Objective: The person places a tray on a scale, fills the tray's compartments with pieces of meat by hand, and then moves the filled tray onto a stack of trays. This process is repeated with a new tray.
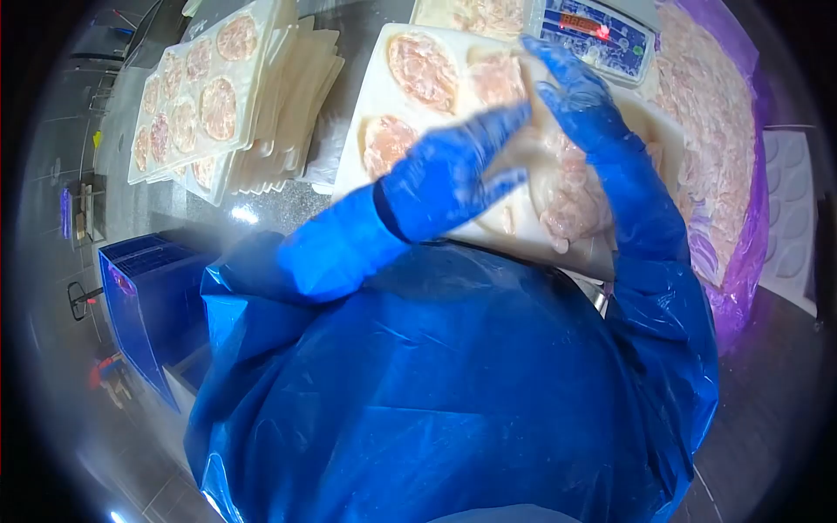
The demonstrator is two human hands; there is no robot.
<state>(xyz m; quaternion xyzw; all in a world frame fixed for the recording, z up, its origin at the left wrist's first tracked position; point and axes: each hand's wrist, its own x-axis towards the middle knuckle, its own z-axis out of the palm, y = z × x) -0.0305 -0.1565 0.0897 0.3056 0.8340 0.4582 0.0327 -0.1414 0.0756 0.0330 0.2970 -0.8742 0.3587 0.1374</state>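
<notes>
Head view | left hand (449,179) and right hand (582,105) both gripping raw meat portion (567,196) over moulded tray (375,96) | advice: press evenly, keep meat over tray near bench's far edge

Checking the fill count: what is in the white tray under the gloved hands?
The white tray shows three round hollows filled with pink meat. The left hand and right hand cover the rest.

Bright overhead light, glare on wet counter, fisheye edges dark, slight motion blur.
</notes>
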